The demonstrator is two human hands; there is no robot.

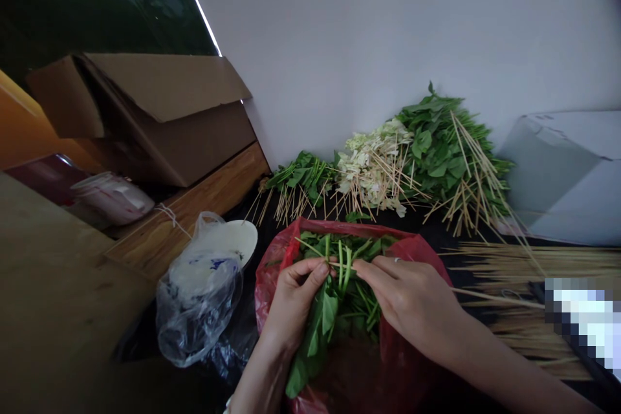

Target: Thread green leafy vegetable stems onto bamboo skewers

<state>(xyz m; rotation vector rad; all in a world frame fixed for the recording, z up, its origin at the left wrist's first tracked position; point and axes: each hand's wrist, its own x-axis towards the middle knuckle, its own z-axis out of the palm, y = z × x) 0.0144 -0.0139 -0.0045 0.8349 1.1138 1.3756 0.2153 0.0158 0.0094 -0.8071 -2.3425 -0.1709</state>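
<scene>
Cardboard box (165,136) sits at ten o'clock from the red bag (276,262), clear plastic bag (198,304) at nine. Over the red bag, the left hand (298,294) pinches leafy greens (323,317) between thumb and finger; their stems cross a thin skewer (337,264), which the right hand (407,297) grips with closed fingertips. Skewered cabbage (373,155) lies at twelve, bundled greens (439,142) at one, loose skewers (524,330) at three.
</scene>
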